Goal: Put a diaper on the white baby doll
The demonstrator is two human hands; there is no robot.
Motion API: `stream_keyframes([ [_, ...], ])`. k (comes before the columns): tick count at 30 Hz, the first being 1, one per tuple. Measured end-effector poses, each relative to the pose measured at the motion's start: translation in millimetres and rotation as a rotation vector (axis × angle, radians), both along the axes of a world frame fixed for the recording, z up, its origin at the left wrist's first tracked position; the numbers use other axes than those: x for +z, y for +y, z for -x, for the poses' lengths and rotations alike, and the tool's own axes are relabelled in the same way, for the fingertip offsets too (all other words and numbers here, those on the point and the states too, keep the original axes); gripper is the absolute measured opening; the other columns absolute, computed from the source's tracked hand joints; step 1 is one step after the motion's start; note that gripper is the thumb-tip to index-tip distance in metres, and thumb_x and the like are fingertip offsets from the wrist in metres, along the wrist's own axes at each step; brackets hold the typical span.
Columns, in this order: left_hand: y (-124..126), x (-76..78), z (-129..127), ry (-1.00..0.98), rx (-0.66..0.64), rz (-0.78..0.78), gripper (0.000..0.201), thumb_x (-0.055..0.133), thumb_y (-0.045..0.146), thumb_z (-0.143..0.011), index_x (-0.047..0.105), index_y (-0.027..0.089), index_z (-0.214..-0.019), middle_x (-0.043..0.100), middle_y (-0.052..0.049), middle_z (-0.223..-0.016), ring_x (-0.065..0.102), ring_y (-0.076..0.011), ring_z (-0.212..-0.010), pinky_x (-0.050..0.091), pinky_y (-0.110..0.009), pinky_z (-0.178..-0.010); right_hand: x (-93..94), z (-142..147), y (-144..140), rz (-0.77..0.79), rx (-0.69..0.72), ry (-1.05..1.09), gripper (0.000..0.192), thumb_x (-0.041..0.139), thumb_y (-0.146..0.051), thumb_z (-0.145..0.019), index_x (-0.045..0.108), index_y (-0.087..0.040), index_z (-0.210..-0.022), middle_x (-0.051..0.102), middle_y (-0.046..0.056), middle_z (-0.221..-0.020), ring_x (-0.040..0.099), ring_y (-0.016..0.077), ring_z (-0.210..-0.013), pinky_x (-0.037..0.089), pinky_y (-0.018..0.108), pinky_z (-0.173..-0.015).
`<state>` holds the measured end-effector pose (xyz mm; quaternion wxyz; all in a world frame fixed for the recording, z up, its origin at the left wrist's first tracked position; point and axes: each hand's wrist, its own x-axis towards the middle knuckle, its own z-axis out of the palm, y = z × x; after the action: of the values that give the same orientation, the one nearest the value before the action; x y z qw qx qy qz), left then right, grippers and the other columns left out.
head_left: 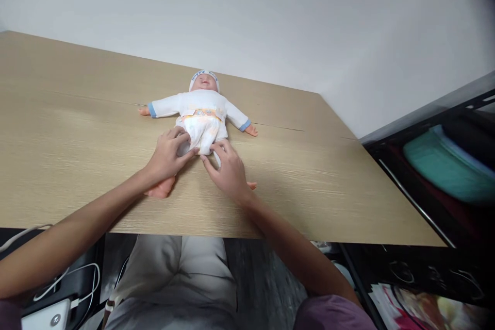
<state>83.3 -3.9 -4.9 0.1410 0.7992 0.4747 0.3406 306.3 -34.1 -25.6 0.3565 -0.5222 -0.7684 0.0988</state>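
Observation:
A baby doll point(199, 98) lies on its back on the wooden table, head toward the wall and arms spread. It wears a printed cap, a white long-sleeved top with blue cuffs and a white diaper point(201, 131) with an orange print along the waist. My left hand point(169, 154) has its thumb and fingers closed on the diaper's edge at the left leg opening. On the other side, my right hand point(228, 167) pinches the edge of the right leg opening. Both hands and wrists hide most of the doll's legs; one foot point(161, 188) shows below my left hand.
The light wooden table point(77, 165) reaches back to a pale wall point(232, 20). A dark rack with a green item point(448, 165) stands to the right. Beneath the front edge at left are white cables and a white device point(46, 317).

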Motion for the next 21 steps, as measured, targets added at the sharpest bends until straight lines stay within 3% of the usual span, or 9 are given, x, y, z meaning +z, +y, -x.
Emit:
stream_keyframes([
  [3,0,1.1,1,-0.017,-0.019,-0.006,0.027,0.065,0.049,-0.107,0.066,0.023,-0.101,0.070,-0.013,-0.130,0.059,-0.0324,-0.116,0.046,-0.049,-0.106,0.9,-1,-1,-0.008,0.022,0.010,0.020,0.068,-0.036,-0.108,0.072,-0.024,-0.123,0.072,0.014,-0.134,0.071,0.0329,-0.121,0.057,0.045,-0.105],
  [8,-1,1.5,1,-0.040,-0.005,0.093,0.033,0.066,0.050,-0.105,0.054,0.025,-0.086,0.061,-0.005,-0.092,0.055,-0.0302,-0.101,0.045,-0.044,-0.092,1.3,-1,-1,0.013,0.053,0.010,0.025,0.069,-0.039,-0.106,0.067,-0.024,-0.126,0.075,0.015,-0.137,0.069,0.0355,-0.128,0.055,0.048,-0.110],
  [12,3,-4.1,0,-0.180,0.026,0.171,0.033,0.076,0.051,-0.096,0.058,0.025,-0.093,0.062,-0.002,-0.094,0.058,-0.0279,-0.100,0.046,-0.041,-0.089,0.7,0,2,0.097,-0.007,0.028,0.030,0.072,-0.045,-0.102,0.065,-0.024,-0.121,0.079,0.011,-0.116,0.073,0.0329,-0.108,0.055,0.044,-0.095],
  [17,10,-14.2,1,-0.485,0.114,0.272,0.054,0.095,0.049,-0.077,0.052,0.025,-0.100,0.063,0.000,-0.101,0.062,-0.0220,-0.097,0.049,-0.036,-0.088,5.4,-3,6,0.159,-0.082,0.310,0.039,0.075,-0.049,-0.099,0.057,-0.025,-0.123,0.082,0.005,-0.110,0.065,0.0201,-0.073,0.052,0.036,-0.076],
  [21,11,-15.3,3,-0.592,0.214,0.358,0.070,0.104,0.050,-0.066,0.055,0.025,-0.109,0.067,-0.001,-0.105,0.067,-0.0229,-0.097,0.052,-0.037,-0.087,10.8,-8,7,0.138,-0.107,0.371,0.038,0.080,-0.053,-0.098,0.061,-0.025,-0.115,0.085,0.004,-0.103,0.065,0.0198,-0.073,0.052,0.036,-0.079],
])
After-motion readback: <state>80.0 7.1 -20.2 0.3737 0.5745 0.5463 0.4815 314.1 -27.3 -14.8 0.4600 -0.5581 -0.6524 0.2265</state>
